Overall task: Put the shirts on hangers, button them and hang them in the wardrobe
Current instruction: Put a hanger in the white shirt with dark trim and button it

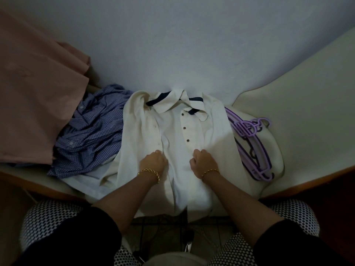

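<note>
White shirt lies front-up at centre, between blue checked shirt on the left and purple hangers on the right. Left hand and right hand are clenched, each gripping a front edge. Judged light, limp and crease-prone, so hold it at the plackets, close to the buttons.

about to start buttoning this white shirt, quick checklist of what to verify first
1. Dark hanger sits inside the white shirt at the collar: ok.
2. Hanger hook free: cannot tell, the collar hides it.
3. Left hand grips the left front edge: ok.
4. Right hand grips the button edge: ok.
5. Dark buttons fastened: not ok, the front edges look apart.
6. Purple hangers ready for the blue checked shirt: ok.
</note>
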